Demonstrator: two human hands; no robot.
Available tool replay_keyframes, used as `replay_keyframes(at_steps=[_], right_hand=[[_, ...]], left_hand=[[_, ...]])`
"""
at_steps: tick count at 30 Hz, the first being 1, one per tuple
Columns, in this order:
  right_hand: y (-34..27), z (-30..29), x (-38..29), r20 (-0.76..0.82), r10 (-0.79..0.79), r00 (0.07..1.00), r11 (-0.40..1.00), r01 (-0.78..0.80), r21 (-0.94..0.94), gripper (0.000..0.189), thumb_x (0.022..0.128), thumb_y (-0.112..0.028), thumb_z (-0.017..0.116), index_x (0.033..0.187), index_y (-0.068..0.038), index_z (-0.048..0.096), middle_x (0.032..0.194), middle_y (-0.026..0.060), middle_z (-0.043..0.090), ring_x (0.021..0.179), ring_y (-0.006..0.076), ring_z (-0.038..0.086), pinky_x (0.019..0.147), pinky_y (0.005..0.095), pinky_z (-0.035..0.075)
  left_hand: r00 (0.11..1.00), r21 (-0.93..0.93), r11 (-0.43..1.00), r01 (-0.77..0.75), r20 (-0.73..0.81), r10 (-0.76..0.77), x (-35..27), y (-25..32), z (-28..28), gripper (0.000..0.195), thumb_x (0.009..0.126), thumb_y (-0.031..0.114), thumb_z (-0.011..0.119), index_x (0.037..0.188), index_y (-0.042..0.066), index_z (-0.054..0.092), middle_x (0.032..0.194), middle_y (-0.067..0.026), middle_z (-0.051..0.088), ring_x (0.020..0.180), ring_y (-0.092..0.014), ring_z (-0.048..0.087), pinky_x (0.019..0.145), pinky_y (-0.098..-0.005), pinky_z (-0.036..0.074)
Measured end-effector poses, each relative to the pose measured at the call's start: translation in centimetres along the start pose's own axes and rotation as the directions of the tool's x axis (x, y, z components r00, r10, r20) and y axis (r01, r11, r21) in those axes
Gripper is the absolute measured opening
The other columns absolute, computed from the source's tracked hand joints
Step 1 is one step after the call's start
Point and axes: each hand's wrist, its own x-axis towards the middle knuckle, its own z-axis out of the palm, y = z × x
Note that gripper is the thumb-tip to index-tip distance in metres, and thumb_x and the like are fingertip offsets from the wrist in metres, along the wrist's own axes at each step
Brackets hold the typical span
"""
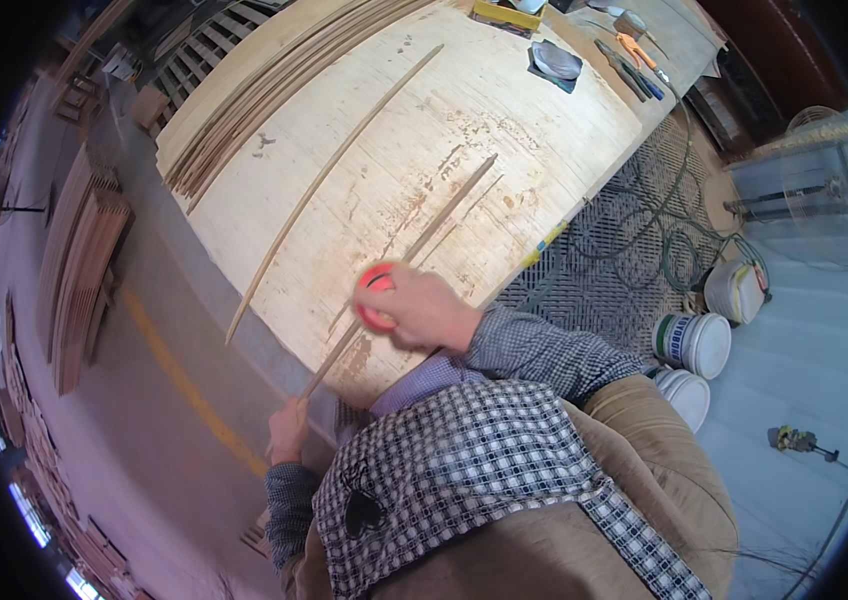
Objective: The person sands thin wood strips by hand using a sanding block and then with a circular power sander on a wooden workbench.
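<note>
My left hand (289,431) is closed around the near end of a thin wooden strip (442,214), beyond the table's near edge. The strip runs diagonally up across the pale wooden tabletop (304,262). My right hand (428,307) grips a round red object (374,296), slightly blurred, over the strip; its exact kind and underside cannot be told. A thinner sliver of wood (469,210) lies just right of the strip. Farther left, a long curved strip (330,165) lies alone, its near end past the table edge.
Many long wooden strips (274,82) lie bundled at the table's far left. At the far right are a yellow tray (506,19), a pad-like item (557,60) and pliers (630,71). White buckets (694,345) and green hoses (683,259) stand or lie on the right; stacked boards (86,277) are at left.
</note>
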Motion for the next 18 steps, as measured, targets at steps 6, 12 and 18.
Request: replay_keyframes(at_steps=[6, 12, 18], right_hand=[[9.6, -5.6, 0.4, -0.220, 0.257, 0.941, 0.966, -0.244, 0.086, 0.052, 0.071, -0.012, 0.061, 0.121, -0.024, 0.051, 0.108, 0.0182, 0.054, 0.095, 0.0358, 0.058, 0.078, 0.0421, 0.048], [13.9, -11.4, 0.5, -0.323, 0.369, 0.871, 0.888, -0.433, -0.154, 0.058, 0.069, -0.021, 0.064, 0.125, -0.028, 0.051, 0.102, 0.0186, 0.057, 0.089, 0.0351, 0.061, 0.077, 0.0410, 0.050], [16.7, -4.2, 1.5, -0.364, 0.281, 0.888, 0.958, -0.281, 0.053, 0.052, 0.069, -0.017, 0.064, 0.120, -0.023, 0.055, 0.106, 0.0170, 0.056, 0.098, 0.0344, 0.057, 0.082, 0.0411, 0.048]], left_hand=[[0.998, -0.020, 1.000, -0.022, 0.052, 0.023, 0.5, -0.7, -0.8, 0.034, 0.091, 0.036, 0.046, 0.082, 0.005, 0.056, 0.073, -0.0256, 0.059, 0.072, -0.046, 0.056, 0.065, -0.0538, 0.043], [0.993, -0.109, 0.994, -0.027, 0.116, 0.040, 0.5, -0.3, -1.9, 0.034, 0.091, 0.036, 0.046, 0.083, 0.004, 0.057, 0.074, -0.0253, 0.058, 0.074, -0.046, 0.056, 0.065, -0.0535, 0.042], [0.986, -0.093, 0.996, -0.006, 0.167, 0.021, 1.2, 0.6, -2.5, 0.035, 0.091, 0.036, 0.046, 0.086, 0.004, 0.059, 0.076, -0.0249, 0.059, 0.075, -0.046, 0.056, 0.066, -0.0520, 0.043]])
